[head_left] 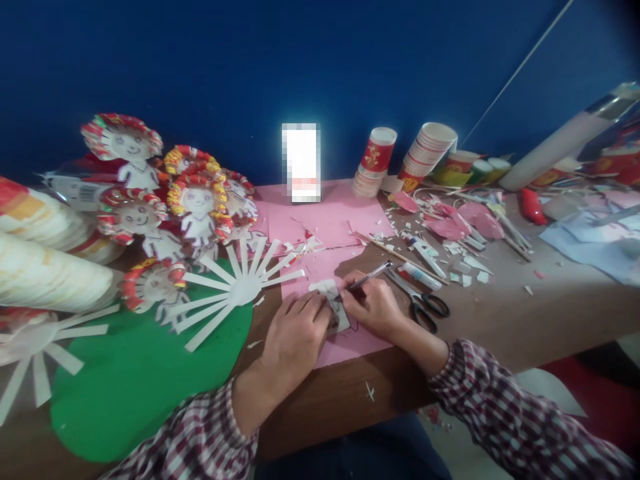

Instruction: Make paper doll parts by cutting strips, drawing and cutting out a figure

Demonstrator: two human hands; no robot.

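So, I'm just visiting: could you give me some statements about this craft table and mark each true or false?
1. The right hand holds a pen. True.

2. The left hand is gripping the scissors. False: the left hand rests on a small white sheet, while the scissors lie on the table.

3. A white paper disc with radiating strips overlaps the green sheet. True.

4. The wall behind the table is yellow. False: the wall is blue.

5. Paper dolls with colourful rims cluster toward the picture's left side. True.
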